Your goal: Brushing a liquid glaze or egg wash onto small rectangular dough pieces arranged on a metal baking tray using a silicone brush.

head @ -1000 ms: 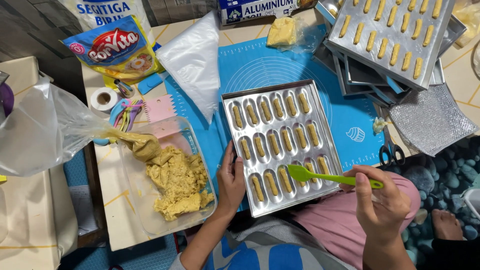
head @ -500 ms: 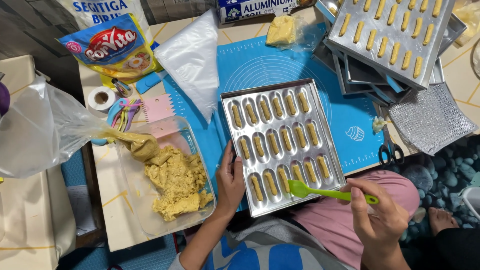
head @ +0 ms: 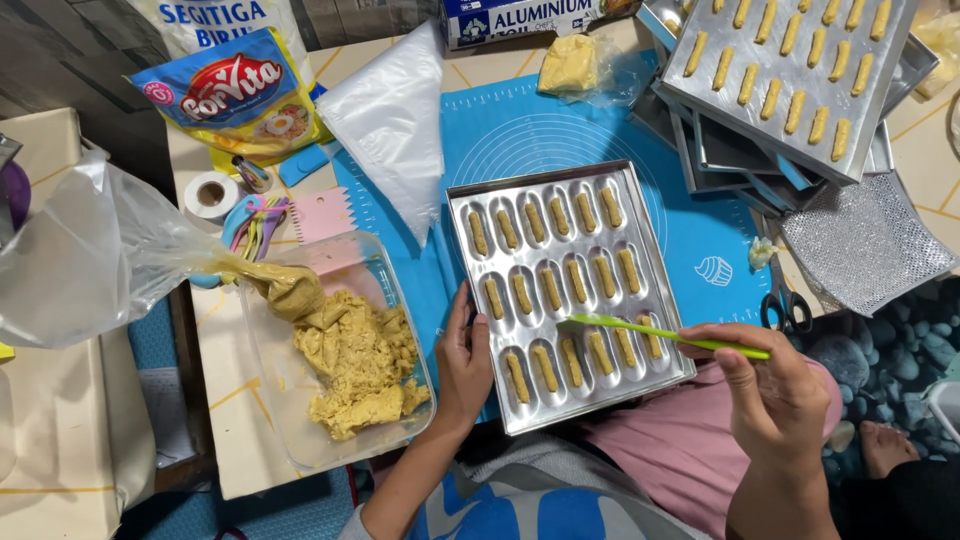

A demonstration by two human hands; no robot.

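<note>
Your right hand [head: 775, 395], low on the right of the frame, pinches a green spatula [head: 660, 331]. Its tip rests on the silver mould tray [head: 568, 290] in the middle. Your left hand [head: 463, 365] lies flat with loose fingers on the tray's lower left edge. The tray is full of little dough sticks and sits on a blue mat [head: 520, 130]. Left of your hand is a clear tub [head: 330, 360] with crumbly yellow dough, and a floppy plastic bag [head: 90, 260] hangs over it. Higher up lie a white piping bag [head: 395, 120], a snack packet [head: 235, 95] and a roll of tape [head: 210, 196]. At the upper right, more trays [head: 790, 70] are stacked up, and scissors [head: 785, 300] lie below them. The table is pale with yellow lines.
</note>
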